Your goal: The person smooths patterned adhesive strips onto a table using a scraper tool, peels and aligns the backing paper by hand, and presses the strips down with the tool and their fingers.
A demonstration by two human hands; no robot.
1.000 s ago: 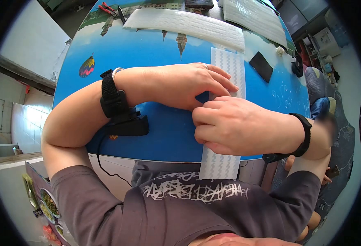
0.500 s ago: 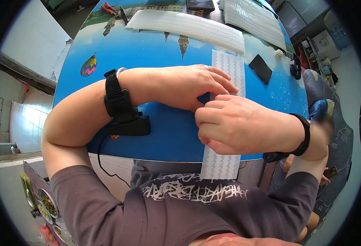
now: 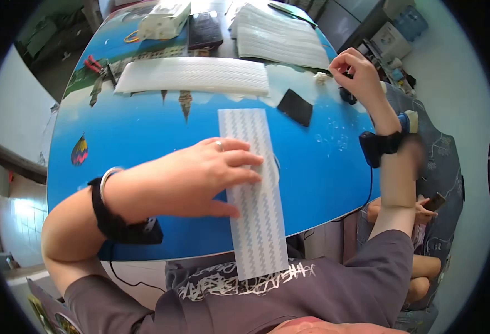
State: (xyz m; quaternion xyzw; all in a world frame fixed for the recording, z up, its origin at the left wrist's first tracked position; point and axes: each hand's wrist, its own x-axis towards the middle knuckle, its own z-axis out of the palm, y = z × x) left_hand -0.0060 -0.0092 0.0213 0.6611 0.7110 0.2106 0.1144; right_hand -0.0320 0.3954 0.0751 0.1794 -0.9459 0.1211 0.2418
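Lengthwise on the blue counter [image 3: 323, 183], a white strip [image 3: 259, 228] with rows of pale grey zigzag marks, near end jutting past the edge over a dark shirt [image 3: 339, 289]. Across the shirt's chest, jagged white lettering [image 3: 217, 285], partly covered by the strip and too stylised to read.

Over the middle of the strip, palm down, the left hand [image 3: 200, 175], with fingers loosely spread and relaxed. At far right, raised beside a small white bit [image 3: 320, 78], the right hand [image 3: 360, 78], with fingers curled and tips drawn together; cannot tell about anything small pinched there. On both wrists, black bands [image 3: 389, 142]; on the left, also a bangle [image 3: 106, 181] and a ring [image 3: 218, 146].

Right of the strip's far end, a black patch [image 3: 296, 107] lying flat. Farther back, a long white sheet [image 3: 195, 75] laid crosswise, a stack [image 3: 278, 39] of similar textured sheets, a dark box [image 3: 205, 30], a pale pack [image 3: 164, 21] and, at left, red-handled pliers [image 3: 93, 64]. Printed on the counter, a striped balloon [image 3: 79, 151] and a tower [image 3: 185, 106]. At the right edge, another person's hand [image 3: 421, 214] with a phone [image 3: 435, 201].
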